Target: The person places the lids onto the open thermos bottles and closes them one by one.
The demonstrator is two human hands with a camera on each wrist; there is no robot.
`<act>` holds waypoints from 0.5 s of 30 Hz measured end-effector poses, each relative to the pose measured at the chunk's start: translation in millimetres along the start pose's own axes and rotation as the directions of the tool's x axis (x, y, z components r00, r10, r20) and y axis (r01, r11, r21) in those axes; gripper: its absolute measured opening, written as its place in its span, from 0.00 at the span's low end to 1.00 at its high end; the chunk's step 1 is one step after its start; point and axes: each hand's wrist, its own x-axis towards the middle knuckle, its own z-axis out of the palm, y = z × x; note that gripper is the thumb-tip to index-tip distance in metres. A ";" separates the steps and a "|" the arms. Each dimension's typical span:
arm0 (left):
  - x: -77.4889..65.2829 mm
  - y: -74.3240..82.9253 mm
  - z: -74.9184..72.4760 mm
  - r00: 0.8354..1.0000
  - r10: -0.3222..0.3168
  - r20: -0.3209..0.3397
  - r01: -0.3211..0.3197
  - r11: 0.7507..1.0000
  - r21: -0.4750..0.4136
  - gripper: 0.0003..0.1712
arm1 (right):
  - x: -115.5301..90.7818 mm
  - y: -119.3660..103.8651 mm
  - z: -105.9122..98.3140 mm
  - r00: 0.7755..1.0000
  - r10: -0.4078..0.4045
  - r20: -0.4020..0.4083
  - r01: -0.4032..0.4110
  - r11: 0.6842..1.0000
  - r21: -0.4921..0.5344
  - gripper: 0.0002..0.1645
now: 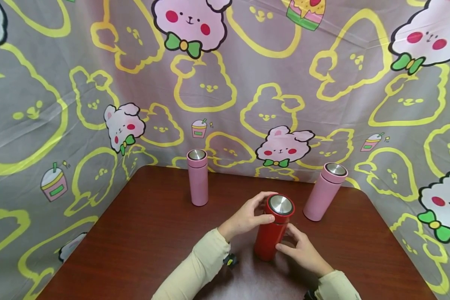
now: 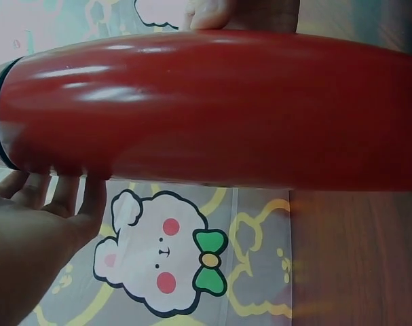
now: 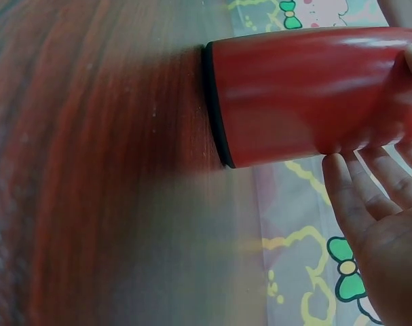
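Note:
A red thermos flask (image 1: 270, 239) with a steel-topped lid (image 1: 281, 204) stands upright between both hands, tilted slightly. My left hand (image 1: 247, 217) grips its upper end, thumb in front just at the lid seam and fingers round the back. Lower down, my right hand (image 1: 303, 251) holds the body from the right side. In the left wrist view the flask's red side (image 2: 212, 115) fills the upper half, with the left fingers curled against it. The right wrist view shows the black base ring (image 3: 216, 105) close to the table, and the right fingers along the body.
Two pink thermos flasks stand farther back on the brown table (image 1: 135, 233): one (image 1: 198, 185) at the back left, the other (image 1: 322, 196) behind and right of the red one. A cartoon-printed curtain (image 1: 217, 125) closes off the back and sides.

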 end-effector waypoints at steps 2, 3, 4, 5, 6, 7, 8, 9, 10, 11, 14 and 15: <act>1.8 -9.1 -0.3 1.000 0.013 0.014 -0.013 1.000 -0.018 0.29 | -0.2 -7.9 1.4 1.000 -0.008 -0.008 0.008 1.000 -0.002 0.30; 2.2 -9.8 -0.3 1.000 0.012 0.020 -0.012 0.999 -0.030 0.29 | -0.2 -12.0 2.1 1.000 -0.010 -0.014 0.010 1.000 -0.003 0.30; 2.6 -10.1 -0.3 1.000 0.014 0.027 -0.012 0.999 -0.048 0.28 | -0.3 -15.9 3.0 1.000 -0.012 -0.019 0.012 1.000 -0.005 0.30; 2.9 -10.1 -0.2 0.999 0.012 0.031 -0.010 0.997 -0.070 0.28 | -0.5 -16.0 3.1 1.000 -0.013 -0.020 0.013 1.000 -0.005 0.30; 3.1 -10.1 -0.2 0.999 0.008 0.037 -0.004 0.995 -0.097 0.28 | -0.5 -15.9 3.2 1.000 -0.014 -0.020 0.014 1.000 -0.007 0.30; 3.5 -10.7 0.0 0.999 0.007 0.040 -0.002 0.992 -0.123 0.28 | -0.3 -15.7 3.2 1.000 -0.018 -0.019 0.018 1.000 -0.008 0.31; 3.9 -11.1 0.1 0.999 0.000 0.046 0.006 0.989 -0.149 0.28 | -0.3 -15.7 3.3 1.000 -0.018 -0.020 0.018 1.000 -0.011 0.31; 4.3 -11.5 0.3 0.999 -0.005 0.054 0.014 0.985 -0.173 0.28 | -0.1 -15.7 3.3 1.000 -0.021 -0.019 0.021 1.000 -0.013 0.30; 5.0 -12.3 0.5 0.998 -0.005 0.063 0.018 0.980 -0.200 0.29 | 0.0 -15.6 3.4 1.000 -0.025 -0.017 0.025 1.000 -0.013 0.30; 5.7 -13.2 0.8 0.997 -0.008 0.071 0.024 0.974 -0.224 0.29 | 0.1 -15.6 3.5 0.999 -0.029 -0.016 0.029 1.000 -0.013 0.30; 8.1 -15.9 1.4 0.995 -0.006 0.102 0.034 0.962 -0.272 0.30 | 0.0 -16.0 3.6 0.999 -0.032 -0.014 0.032 0.999 -0.014 0.29; 9.1 -16.9 1.7 0.994 0.001 0.110 0.031 0.958 -0.286 0.30 | -0.1 -16.1 3.6 0.999 -0.031 -0.013 0.031 0.999 -0.013 0.29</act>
